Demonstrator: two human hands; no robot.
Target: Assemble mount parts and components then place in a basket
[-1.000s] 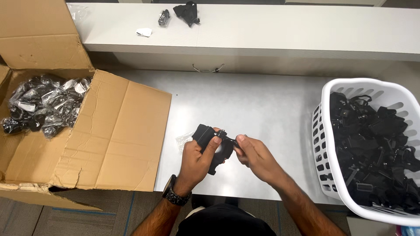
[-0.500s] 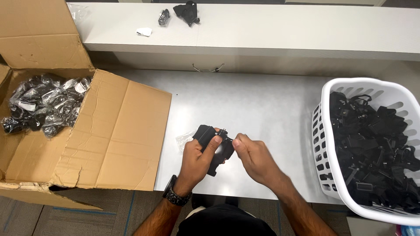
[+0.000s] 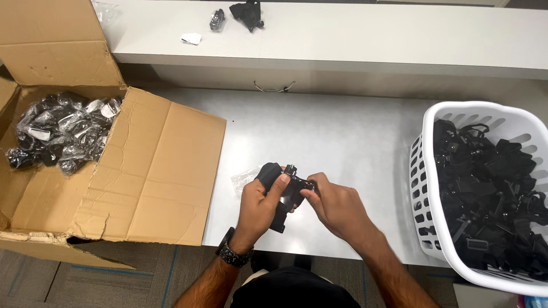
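My left hand point(image 3: 258, 206) and my right hand point(image 3: 335, 204) both grip one small black strap-like item with a buckle point(image 3: 287, 188), held just above the near edge of the grey table point(image 3: 319, 131). The left hand wraps the item's left and lower part; the right hand's fingertips pinch its right end. An empty clear plastic wrapper point(image 3: 244, 179) lies on the table just left of my left hand. A dark watch sits on my left wrist.
An open cardboard box point(image 3: 142, 171) at the left holds several black items in clear bags point(image 3: 57, 131). A white laundry basket point(image 3: 434, 222) at the right is filled with loose black strap items. On the raised white shelf point(image 3: 371, 40) behind lie two black pieces point(image 3: 246, 12) and a white scrap.
Both hands stay on the black item near the table's front edge. The right hand's fingers have shifted slightly along its right end.
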